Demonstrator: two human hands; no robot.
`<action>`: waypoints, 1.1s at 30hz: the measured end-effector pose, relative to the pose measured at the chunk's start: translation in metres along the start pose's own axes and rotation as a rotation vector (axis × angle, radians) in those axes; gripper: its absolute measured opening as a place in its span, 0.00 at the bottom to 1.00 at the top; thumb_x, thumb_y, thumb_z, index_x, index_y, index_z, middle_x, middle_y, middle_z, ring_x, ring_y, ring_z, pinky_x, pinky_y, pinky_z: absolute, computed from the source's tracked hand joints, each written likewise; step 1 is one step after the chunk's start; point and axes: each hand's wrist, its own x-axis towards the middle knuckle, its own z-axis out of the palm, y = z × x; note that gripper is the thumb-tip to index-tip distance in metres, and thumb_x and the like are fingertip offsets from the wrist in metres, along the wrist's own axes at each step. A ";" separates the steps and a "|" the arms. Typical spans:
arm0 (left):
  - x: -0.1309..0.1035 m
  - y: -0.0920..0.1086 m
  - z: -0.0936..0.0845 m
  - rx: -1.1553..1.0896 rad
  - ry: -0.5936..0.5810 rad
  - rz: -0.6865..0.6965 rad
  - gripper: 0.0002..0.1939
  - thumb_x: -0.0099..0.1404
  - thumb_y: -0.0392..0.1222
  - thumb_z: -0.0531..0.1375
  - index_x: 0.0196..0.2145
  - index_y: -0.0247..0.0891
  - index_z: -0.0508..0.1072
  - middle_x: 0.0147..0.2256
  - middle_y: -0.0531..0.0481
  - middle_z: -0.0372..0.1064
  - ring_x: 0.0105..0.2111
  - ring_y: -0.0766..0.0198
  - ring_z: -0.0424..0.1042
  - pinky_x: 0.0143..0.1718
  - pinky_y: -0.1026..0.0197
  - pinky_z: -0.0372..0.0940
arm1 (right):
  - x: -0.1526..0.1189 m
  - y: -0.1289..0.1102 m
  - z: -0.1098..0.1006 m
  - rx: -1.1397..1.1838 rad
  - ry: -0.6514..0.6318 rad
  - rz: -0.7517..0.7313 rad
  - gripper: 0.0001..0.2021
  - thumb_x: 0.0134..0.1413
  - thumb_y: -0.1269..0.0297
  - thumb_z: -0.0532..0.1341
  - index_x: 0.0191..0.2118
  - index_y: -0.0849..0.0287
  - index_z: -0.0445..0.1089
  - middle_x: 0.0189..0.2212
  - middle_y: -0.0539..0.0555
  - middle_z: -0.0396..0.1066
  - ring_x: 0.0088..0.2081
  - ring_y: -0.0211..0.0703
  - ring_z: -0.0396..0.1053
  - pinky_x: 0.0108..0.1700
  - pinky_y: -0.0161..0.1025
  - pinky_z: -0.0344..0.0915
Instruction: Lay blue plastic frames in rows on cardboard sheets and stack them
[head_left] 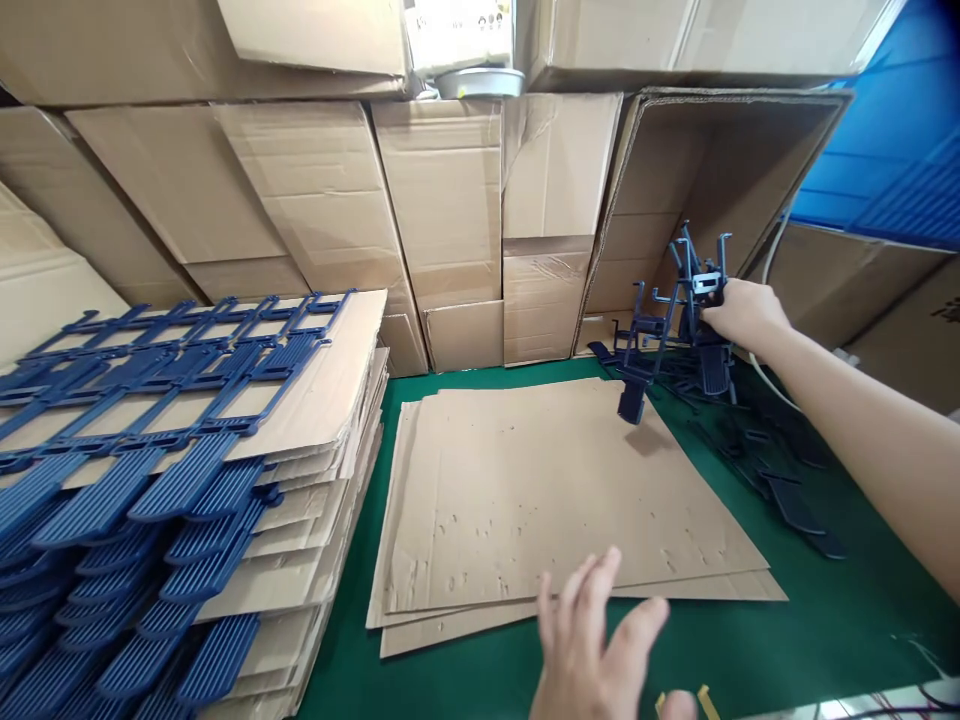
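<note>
My right hand (746, 312) is closed around a cluster of dark blue plastic frames (697, 285), lifted at the mouth of an open cardboard box on its side. One frame (634, 398) dangles over the far right corner of the flat cardboard sheets (517, 480). Nothing is in my left hand (592, 640); its fingers are spread at the near edge of those sheets. More dark plastic frames (780, 490) lie loose on the green table, below and to the right of my right hand.
At left stands a tall stack of cardboard sheets (322, 420) layered with blue plastic frames (187, 400). Cardboard boxes (442, 210) line the back, the open box (652, 190) among them. A white cable (769, 250) hangs beside it. The green table (847, 620) lies underneath.
</note>
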 end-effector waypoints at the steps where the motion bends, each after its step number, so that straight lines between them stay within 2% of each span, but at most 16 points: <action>1: 0.010 0.012 -0.004 -0.095 -0.022 0.016 0.20 0.60 0.40 0.53 0.51 0.50 0.63 0.60 0.53 0.48 0.58 0.53 0.50 0.57 0.38 0.43 | -0.006 -0.007 -0.004 0.018 0.003 -0.018 0.13 0.50 0.63 0.55 0.38 0.68 0.66 0.37 0.64 0.67 0.39 0.49 0.64 0.32 0.37 0.53; 4: 0.048 0.033 -0.011 -0.366 -0.055 0.041 0.25 0.61 0.44 0.52 0.56 0.50 0.56 0.62 0.53 0.42 0.60 0.53 0.45 0.59 0.42 0.41 | -0.028 -0.027 -0.015 0.073 -0.002 -0.086 0.11 0.50 0.63 0.55 0.36 0.67 0.66 0.35 0.63 0.67 0.37 0.46 0.63 0.31 0.35 0.53; 6: 0.077 0.031 -0.012 -0.511 0.117 -0.024 0.25 0.64 0.43 0.49 0.58 0.49 0.52 0.62 0.54 0.39 0.61 0.57 0.40 0.61 0.48 0.40 | -0.044 -0.041 -0.021 0.109 -0.020 -0.139 0.09 0.49 0.65 0.55 0.34 0.66 0.66 0.33 0.61 0.68 0.35 0.43 0.63 0.31 0.34 0.53; 9: 0.117 0.007 -0.006 -0.772 0.362 -0.224 0.26 0.65 0.47 0.48 0.60 0.48 0.47 0.63 0.53 0.36 0.62 0.61 0.36 0.61 0.54 0.37 | -0.067 -0.059 -0.026 0.150 -0.053 -0.209 0.07 0.48 0.67 0.54 0.33 0.65 0.66 0.32 0.59 0.67 0.33 0.41 0.62 0.31 0.33 0.54; 10: 0.128 -0.003 -0.003 -0.837 0.372 -0.246 0.31 0.63 0.50 0.51 0.61 0.46 0.44 0.63 0.50 0.36 0.62 0.60 0.35 0.61 0.54 0.37 | -0.074 -0.066 -0.027 0.159 -0.065 -0.232 0.08 0.48 0.67 0.54 0.32 0.65 0.66 0.32 0.59 0.67 0.33 0.41 0.62 0.30 0.33 0.54; 11: 0.136 -0.013 0.001 -0.888 0.326 -0.261 0.39 0.59 0.52 0.56 0.62 0.44 0.41 0.63 0.46 0.36 0.62 0.58 0.35 0.61 0.53 0.37 | -0.079 -0.073 -0.027 0.164 -0.078 -0.256 0.08 0.48 0.67 0.55 0.32 0.65 0.66 0.32 0.60 0.67 0.33 0.42 0.63 0.30 0.33 0.54; 13: 0.148 -0.030 0.012 -1.077 0.172 -0.295 0.52 0.51 0.50 0.65 0.62 0.42 0.35 0.60 0.39 0.44 0.61 0.54 0.43 0.58 0.51 0.45 | -0.087 -0.088 -0.024 0.168 -0.105 -0.304 0.09 0.46 0.66 0.56 0.33 0.65 0.67 0.32 0.60 0.68 0.34 0.44 0.64 0.31 0.34 0.55; 15: 0.154 -0.041 0.024 -1.291 0.130 -0.333 0.54 0.43 0.41 0.69 0.61 0.42 0.43 0.50 0.40 0.62 0.53 0.54 0.59 0.51 0.55 0.55 | -0.093 -0.104 -0.019 0.144 -0.128 -0.349 0.10 0.44 0.65 0.57 0.34 0.65 0.67 0.33 0.61 0.68 0.35 0.46 0.65 0.32 0.35 0.56; 16: 0.155 -0.045 0.028 -1.369 0.149 -0.377 0.50 0.41 0.37 0.69 0.59 0.41 0.50 0.42 0.44 0.68 0.46 0.56 0.66 0.46 0.57 0.59 | -0.096 -0.112 -0.016 0.119 -0.137 -0.371 0.11 0.44 0.65 0.58 0.35 0.65 0.68 0.33 0.61 0.68 0.36 0.48 0.66 0.33 0.36 0.57; 18: 0.156 -0.051 0.033 -1.458 0.220 -0.459 0.35 0.42 0.34 0.66 0.50 0.37 0.61 0.27 0.52 0.67 0.30 0.64 0.68 0.36 0.62 0.61 | -0.101 -0.125 -0.009 0.062 -0.147 -0.400 0.13 0.44 0.64 0.57 0.37 0.66 0.67 0.35 0.62 0.68 0.37 0.50 0.66 0.34 0.37 0.58; 20: 0.154 -0.057 0.031 -1.508 0.291 -0.495 0.23 0.45 0.34 0.62 0.42 0.35 0.65 0.21 0.56 0.61 0.23 0.68 0.63 0.29 0.64 0.59 | -0.105 -0.134 0.000 0.029 -0.148 -0.416 0.13 0.45 0.65 0.56 0.37 0.65 0.67 0.36 0.62 0.68 0.39 0.52 0.67 0.35 0.38 0.59; 24: 0.148 -0.071 0.014 -1.663 0.446 -0.513 0.17 0.45 0.38 0.56 0.36 0.37 0.64 0.19 0.58 0.55 0.20 0.71 0.58 0.26 0.65 0.58 | -0.111 -0.138 0.019 0.067 -0.153 -0.387 0.12 0.45 0.65 0.55 0.37 0.64 0.67 0.36 0.61 0.69 0.39 0.52 0.67 0.35 0.39 0.60; 28: 0.144 -0.086 0.001 -1.732 0.572 -0.544 0.11 0.47 0.42 0.56 0.29 0.38 0.60 0.19 0.60 0.50 0.17 0.73 0.55 0.23 0.66 0.57 | -0.118 -0.135 0.031 0.122 -0.156 -0.315 0.12 0.44 0.65 0.55 0.36 0.63 0.67 0.34 0.61 0.69 0.38 0.53 0.67 0.34 0.39 0.60; 31: 0.143 -0.096 0.004 -1.719 0.591 -0.556 0.11 0.47 0.42 0.59 0.26 0.38 0.59 0.18 0.60 0.52 0.17 0.74 0.55 0.22 0.67 0.55 | -0.130 -0.137 0.031 0.190 -0.145 -0.246 0.11 0.44 0.64 0.55 0.36 0.62 0.66 0.35 0.61 0.69 0.38 0.53 0.67 0.33 0.39 0.60; 33: 0.141 -0.099 0.011 -1.690 0.574 -0.550 0.12 0.44 0.37 0.61 0.28 0.37 0.62 0.19 0.60 0.56 0.17 0.74 0.57 0.22 0.68 0.55 | -0.141 -0.140 0.029 0.235 -0.141 -0.211 0.10 0.45 0.62 0.55 0.35 0.61 0.66 0.34 0.60 0.69 0.38 0.53 0.67 0.33 0.39 0.60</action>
